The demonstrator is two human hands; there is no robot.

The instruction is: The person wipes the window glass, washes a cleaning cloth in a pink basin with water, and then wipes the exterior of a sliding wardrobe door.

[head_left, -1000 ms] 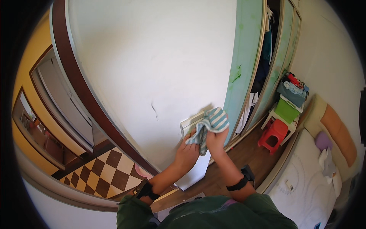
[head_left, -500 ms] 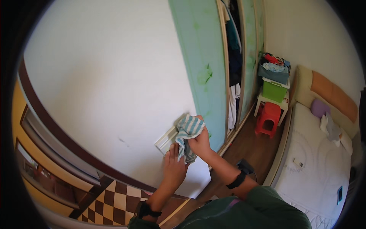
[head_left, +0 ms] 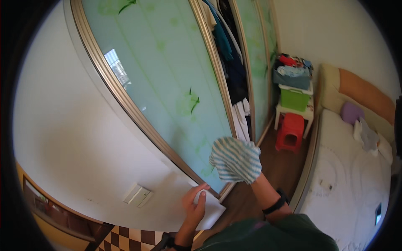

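My right hand (head_left: 257, 179) is closed on a teal-and-white striped cloth (head_left: 234, 158), which covers most of it, in front of the frosted green-patterned wardrobe door (head_left: 159, 75) near its lower part. My left hand (head_left: 194, 204) is lower and left, empty, its thumb and fingers apart, by the white wall (head_left: 75, 125) near the door frame. A white switch plate (head_left: 137, 194) sits on the wall to its left.
An open gap shows hanging clothes (head_left: 230, 58). At right are a red stool (head_left: 291, 129), a green bin (head_left: 293, 99) with folded clothes above, and a bed (head_left: 343, 188) with pillows. A checkered floor (head_left: 130, 239) shows at lower left.
My right hand with the cloth has left the switch plate and moved rightward to the wardrobe door. My left hand has let go there too. The view has swung toward the wardrobe.
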